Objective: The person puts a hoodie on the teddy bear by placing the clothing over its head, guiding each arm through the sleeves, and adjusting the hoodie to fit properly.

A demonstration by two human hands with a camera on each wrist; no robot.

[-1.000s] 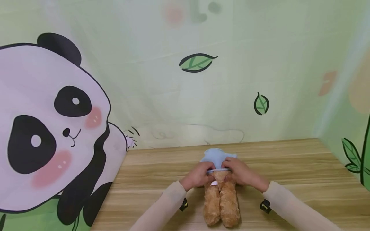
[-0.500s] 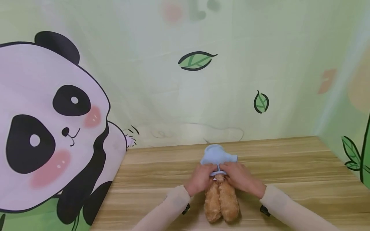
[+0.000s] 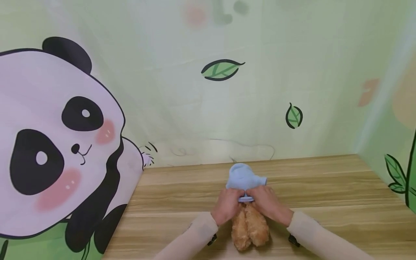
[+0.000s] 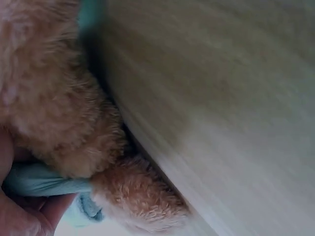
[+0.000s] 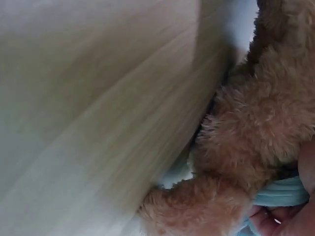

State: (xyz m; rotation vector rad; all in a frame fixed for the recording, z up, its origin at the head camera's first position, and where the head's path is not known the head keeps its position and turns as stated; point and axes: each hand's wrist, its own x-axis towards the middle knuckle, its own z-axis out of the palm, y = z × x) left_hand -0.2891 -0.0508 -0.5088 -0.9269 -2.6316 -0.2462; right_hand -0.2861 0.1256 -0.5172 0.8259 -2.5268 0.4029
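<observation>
A brown furry plush toy (image 3: pixel 249 231) lies on the wooden table, its two legs pointing towards me. Over its upper part is a small light blue shirt (image 3: pixel 242 177), one short sleeve sticking out to the right. My left hand (image 3: pixel 226 205) pinches the shirt's hem between thumb and fingers. On the other side of the hem, my right hand (image 3: pixel 270 204) pinches it too, close beside the left. Both wrist views show the fabric bunched in the fingers against the brown fur (image 4: pixel 59 98). The toy's head is hidden from the head view.
The wooden table (image 3: pixel 175 202) runs back to a pale green cloth backdrop (image 3: pixel 253 90) printed with leaves. A big printed panda (image 3: pixel 48 126) fills the left side. Black wrist cameras sit under both sleeves.
Both hands have come slightly towards me, drawing the shirt's hem down over the toy's body to the tops of its legs. The hands are now closer together.
</observation>
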